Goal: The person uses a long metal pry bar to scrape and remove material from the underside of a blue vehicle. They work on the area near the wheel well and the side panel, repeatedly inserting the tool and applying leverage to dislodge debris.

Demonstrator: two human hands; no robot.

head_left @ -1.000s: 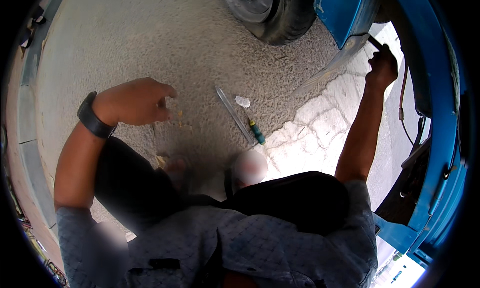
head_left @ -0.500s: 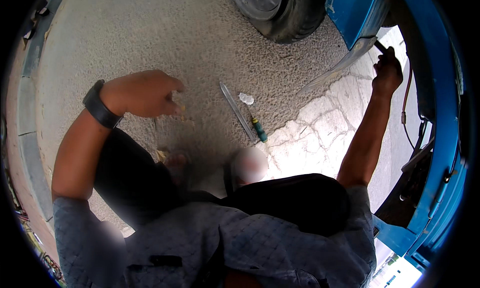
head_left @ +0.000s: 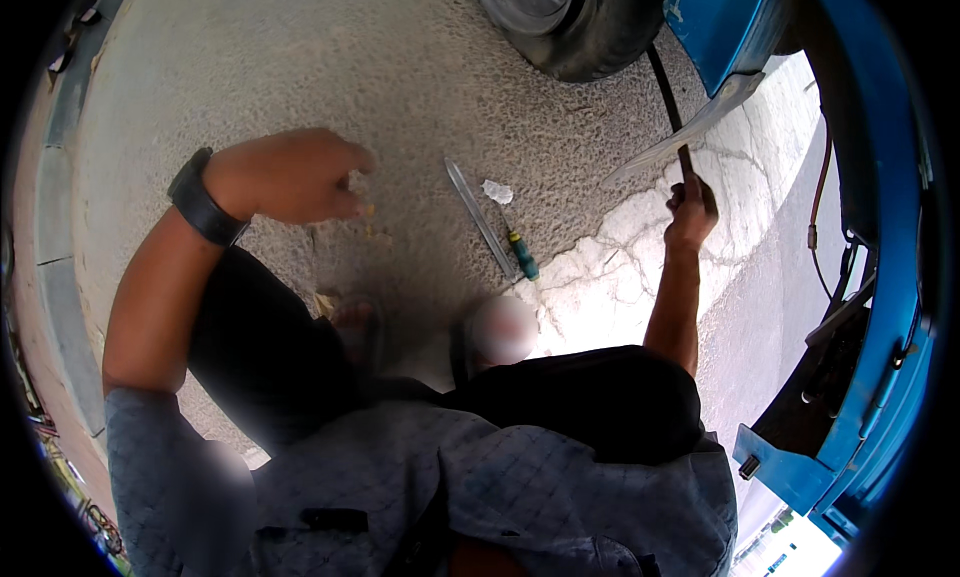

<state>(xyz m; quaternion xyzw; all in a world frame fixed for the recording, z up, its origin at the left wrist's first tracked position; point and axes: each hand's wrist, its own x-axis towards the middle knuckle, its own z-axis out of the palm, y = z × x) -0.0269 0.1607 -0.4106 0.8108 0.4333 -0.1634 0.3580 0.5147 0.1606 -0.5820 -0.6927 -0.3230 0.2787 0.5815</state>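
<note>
My right hand (head_left: 692, 215) grips a long dark bar (head_left: 684, 160) at the right. The bar slants up toward the wheel, its middle passing behind a pale, see-through flap (head_left: 690, 132) under the blue vehicle panel (head_left: 715, 27). Hanging over the ground at left, my left hand (head_left: 285, 177) has its thumb and forefinger apart with nothing visible between them; the other fingers are curled. On the ground between my hands lie a long silvery flat bar (head_left: 480, 217), a screwdriver (head_left: 522, 257) with a green and yellow handle, and a crumpled whitish scrap (head_left: 496, 192).
A black tyre (head_left: 615, 37) stands at the top, near the blue panel. Along the right side runs the vehicle's blue body (head_left: 885, 357) with hanging cables (head_left: 815, 227). A kerb (head_left: 70, 317) borders the left. My feet are close to the screwdriver.
My right hand has moved left and down, away from the vehicle's side, bringing the dark bar along; more of the bar now shows near the tyre. My left hand has barely moved.
</note>
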